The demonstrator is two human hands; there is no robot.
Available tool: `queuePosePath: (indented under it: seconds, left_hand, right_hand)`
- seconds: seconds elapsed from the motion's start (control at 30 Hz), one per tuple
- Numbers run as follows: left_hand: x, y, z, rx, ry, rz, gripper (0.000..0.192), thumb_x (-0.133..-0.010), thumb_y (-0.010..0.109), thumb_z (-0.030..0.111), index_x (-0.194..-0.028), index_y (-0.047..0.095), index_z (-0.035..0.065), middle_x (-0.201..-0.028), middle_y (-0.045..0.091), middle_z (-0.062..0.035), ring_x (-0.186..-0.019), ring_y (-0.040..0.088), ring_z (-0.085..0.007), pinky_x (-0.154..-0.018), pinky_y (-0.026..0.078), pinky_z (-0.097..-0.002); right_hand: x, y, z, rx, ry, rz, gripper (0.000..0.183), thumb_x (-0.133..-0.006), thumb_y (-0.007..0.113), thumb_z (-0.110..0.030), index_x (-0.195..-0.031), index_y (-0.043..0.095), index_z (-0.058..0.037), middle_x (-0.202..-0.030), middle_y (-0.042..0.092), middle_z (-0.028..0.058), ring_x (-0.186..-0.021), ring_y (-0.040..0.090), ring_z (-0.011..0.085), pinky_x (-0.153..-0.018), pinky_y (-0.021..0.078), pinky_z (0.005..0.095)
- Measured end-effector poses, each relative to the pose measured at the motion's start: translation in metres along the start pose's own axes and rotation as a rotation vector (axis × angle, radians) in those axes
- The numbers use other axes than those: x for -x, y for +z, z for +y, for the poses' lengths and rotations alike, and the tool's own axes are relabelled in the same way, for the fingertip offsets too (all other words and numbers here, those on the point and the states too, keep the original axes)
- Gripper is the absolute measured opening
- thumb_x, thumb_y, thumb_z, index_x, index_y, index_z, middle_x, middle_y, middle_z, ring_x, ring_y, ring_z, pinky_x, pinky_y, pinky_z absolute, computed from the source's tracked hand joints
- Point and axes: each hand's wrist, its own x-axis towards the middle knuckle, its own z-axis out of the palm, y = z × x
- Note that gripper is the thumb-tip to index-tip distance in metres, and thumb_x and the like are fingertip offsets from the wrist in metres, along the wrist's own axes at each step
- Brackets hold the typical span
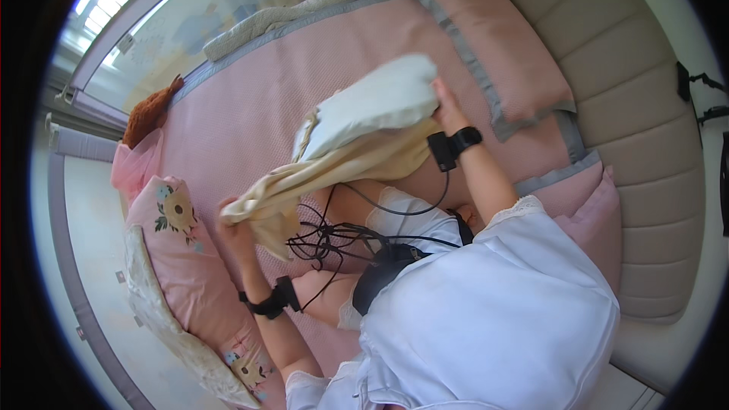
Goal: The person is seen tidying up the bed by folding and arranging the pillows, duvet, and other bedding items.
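Observation:
A white pillow (376, 99), slightly blurred, is held up above the pink textured bed mat. A beige cloth cover (342, 162) hangs along its near side and stretches down to the left. My right hand (447, 103) grips the pillow's right end, with the cover's edge just below it. My left hand (236, 228) is closed on the bunched left end of the cover. Where the pillow's left end meets the cover, a gathered beige edge shows. Both wrists wear black straps with small devices, and black cables (336, 233) lie tangled over my lap.
A pink pillow with grey trim (512, 51) lies by the padded beige headboard (621, 91). Floral pink bedding (188, 273) runs along the left mesh rail. A brown plush thing (149, 114) and pink tulle (136, 162) sit at the far left corner. A rolled cream cloth (273, 20) lies along the far edge.

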Motion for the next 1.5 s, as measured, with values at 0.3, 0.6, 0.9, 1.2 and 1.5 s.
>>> queuePosePath:
  seconds: [0.3, 0.6, 0.9, 1.2, 1.5]
  left_hand:
    - [-0.055, 0.036, 0.008, 0.353, -0.127, -0.087, 0.016, -0.072, 0.048, -0.002, -0.089, 0.049, -0.0003, -0.081, 0.051, -0.0033, -0.074, 0.047, -0.0098, -0.07, 0.038, -0.0213]
    - [-0.06, 0.042, -0.011, 0.164, -0.078, -0.13, 0.019, -0.074, 0.052, 0.0, -0.092, 0.047, 0.0018, -0.086, 0.051, -0.004, -0.079, 0.047, -0.011, -0.073, 0.038, -0.0219]
    - [-0.068, 0.037, 0.009, 0.107, 0.044, -0.029, 0.023, -0.07, 0.049, -0.004, -0.092, 0.044, 0.0005, -0.09, 0.052, -0.0084, -0.082, 0.049, -0.0149, -0.076, 0.038, -0.0255]
    - [-0.084, 0.068, 0.036, -0.011, 0.034, -0.088, 0.022, -0.069, 0.045, -0.004, -0.091, 0.046, -0.0002, -0.087, 0.054, -0.0101, -0.078, 0.05, -0.0152, -0.07, 0.039, -0.0258]
    - [-0.074, 0.069, 0.079, -0.193, 0.091, 0.16, 0.022, -0.07, 0.046, -0.001, -0.091, 0.05, 0.0019, -0.075, 0.055, -0.0112, -0.065, 0.051, -0.0135, -0.06, 0.041, -0.0248]
  right_hand:
    - [0.147, -0.192, -0.153, -0.116, -0.719, 0.385, 0.03, -0.073, 0.043, -0.025, -0.088, 0.052, -0.0009, -0.085, 0.056, 0.0088, -0.074, 0.054, 0.0173, -0.064, 0.0439, 0.0252]
    - [0.054, -0.278, -0.227, -0.166, -1.215, 0.759, 0.028, -0.072, 0.039, -0.011, -0.097, 0.045, 0.0007, -0.089, 0.05, 0.0084, -0.077, 0.049, 0.0172, -0.062, 0.0423, 0.0299]
    - [0.016, -0.055, -0.427, 0.474, -1.89, 0.697, 0.027, -0.072, 0.046, -0.01, -0.094, 0.037, 0.0029, -0.077, 0.048, 0.0138, -0.06, 0.048, 0.0192, -0.056, 0.041, 0.0281]
    - [-0.081, -0.174, -0.405, 0.153, -1.57, 1.16, 0.029, -0.078, 0.041, -0.013, -0.103, 0.039, 0.0023, -0.101, 0.044, 0.0167, -0.094, 0.042, 0.0249, -0.08, 0.0341, 0.0331]
    - [-0.145, -0.452, -0.156, 1.285, -0.579, 1.051, 0.025, -0.074, 0.037, -0.009, -0.095, 0.047, -0.0006, -0.095, 0.052, 0.021, -0.089, 0.05, 0.0341, -0.078, 0.0388, 0.0396]
